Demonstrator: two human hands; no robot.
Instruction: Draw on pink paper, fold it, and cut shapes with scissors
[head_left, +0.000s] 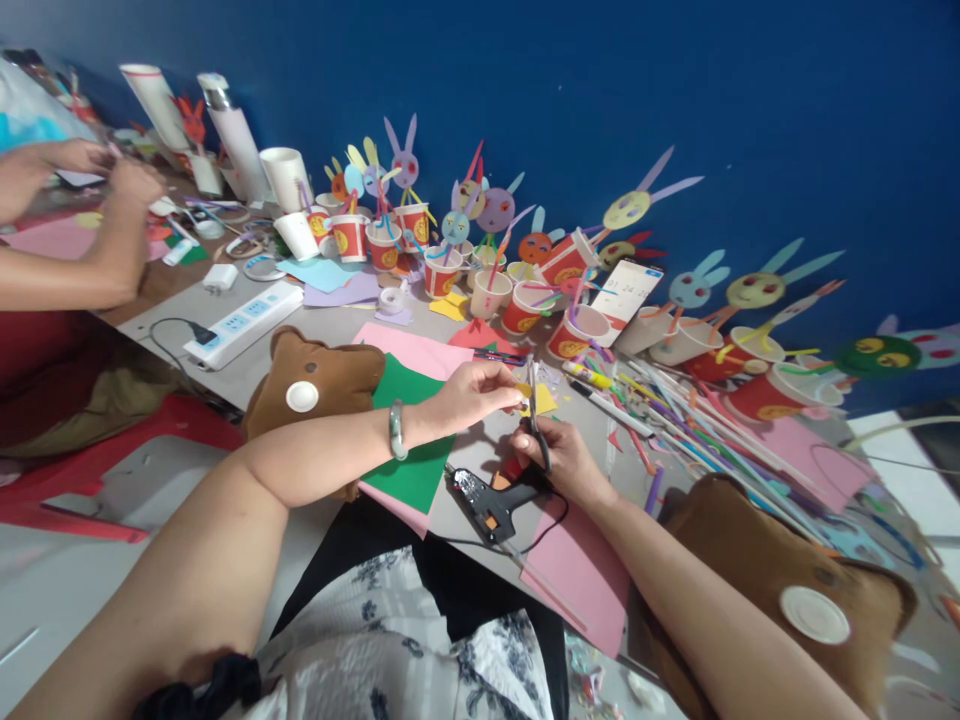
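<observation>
My right hand (559,455) is closed on a pair of scissors (534,410) with dark handles, blades pointing up and away from me. Just left of the blades, my left hand (476,395) pinches a small pale piece (523,402), too small to make out exactly. Behind the blades lies a scrap of yellow paper (546,400). A black glue gun (491,500) rests on the table below my hands. Green paper (409,440) lies under my left wrist, partly over pink paper (420,350).
Paper cups (442,270) with paper rabbit heads line the wall, a phone (630,295) among them. Brown cushions (315,380) flank me. A power strip (244,325) lies left; pipe cleaners (720,430) are heaped right. Another person's hands (124,175) work at far left.
</observation>
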